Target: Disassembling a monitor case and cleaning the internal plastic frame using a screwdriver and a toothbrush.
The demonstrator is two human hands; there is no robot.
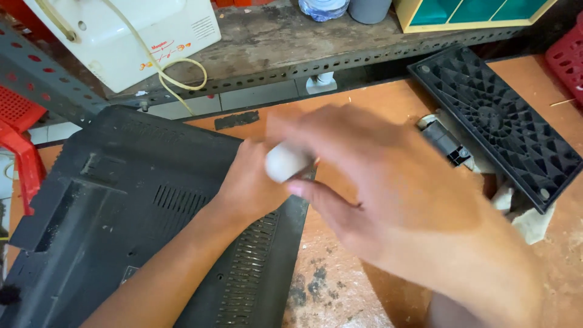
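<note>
Black plastic back cover of a flat screen lay face down on the orange bench, taking up the left half of the view, vent slots running along its right edge. Left hand rested on that right edge near the top corner, fingers curled around something there; couldn't tell what, the view was blocked by the other hand. Right hand was blurred, just right of the left one and touching it, grip closed on a white rounded handle that sat between both hands above the cover edge; tool tip was hidden. Black ribbed stand base lay tilted at the right on the bench, well apart from the cover, with a small black bracket beside it. White appliance with a cream cord sat on the grey shelf behind. Red plastic stool stood at far left.
</note>
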